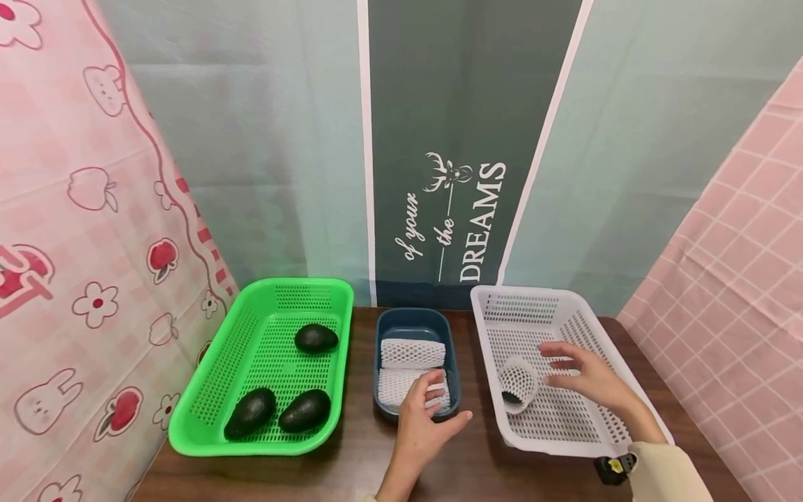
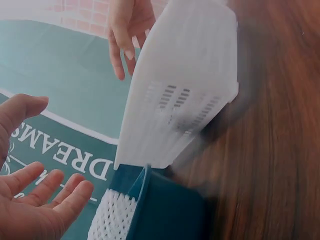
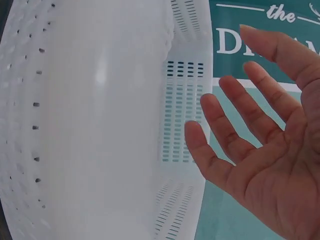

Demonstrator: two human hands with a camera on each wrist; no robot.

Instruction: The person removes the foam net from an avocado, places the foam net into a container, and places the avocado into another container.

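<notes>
In the head view my left hand (image 1: 422, 427) hovers over the front of a small dark blue bin (image 1: 384, 411), fingers loosely bent and holding nothing. White foam net sleeves (image 1: 413, 354) lie in that bin. My right hand (image 1: 586, 376) is above the white basket (image 1: 558, 446), its fingers spread and nothing in them. Just left of those fingers, an avocado in a white foam net (image 1: 518, 385) rests on the basket floor, its dark end showing. The right wrist view shows the right hand (image 3: 265, 135) relaxed, apart from the basket wall.
A green basket (image 1: 188, 425) at the left holds three bare avocados, one at the back (image 1: 316, 339) and two in front (image 1: 305, 411). All the containers stand on a dark wooden table (image 1: 464, 474). Cloth curtains (image 1: 282, 139) hang behind and at both sides.
</notes>
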